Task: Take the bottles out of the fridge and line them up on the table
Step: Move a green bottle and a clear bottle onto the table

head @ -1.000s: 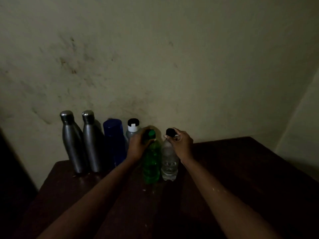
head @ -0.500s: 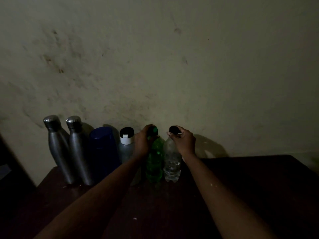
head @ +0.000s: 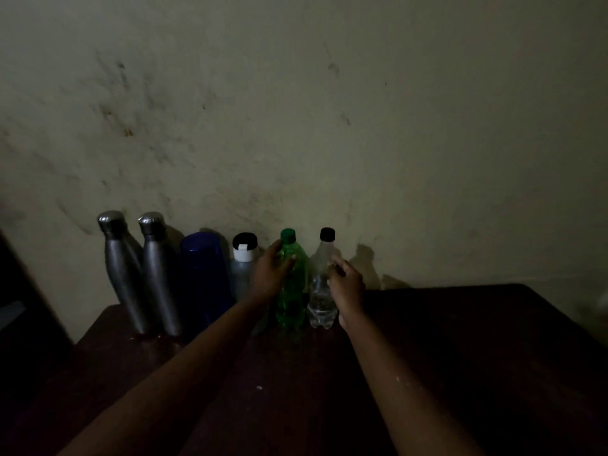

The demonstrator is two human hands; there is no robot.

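Note:
Six bottles stand in a row against the wall on the dark table [head: 460, 340]. From the left they are two steel flasks [head: 123, 274] [head: 161, 274], a dark blue bottle [head: 204, 278], a grey bottle with a white-and-black cap [head: 242, 268], a green plastic bottle [head: 291, 301] and a clear bottle with a black cap [head: 320, 304]. My left hand [head: 271, 273] wraps the green bottle's shoulder, thumb across its front. My right hand [head: 345, 281] curls loosely against the clear bottle's right side. Both caps show above my hands.
A stained pale wall [head: 329, 126] rises directly behind the row. The table's left edge [head: 88, 330] drops off beside the flasks, with a dark object at the far left. Bare tabletop stretches to the right of the clear bottle.
Both hands have slid down from the caps to the bottles' shoulders, uncovering the green and black caps. The green and clear bottles stand in the row.

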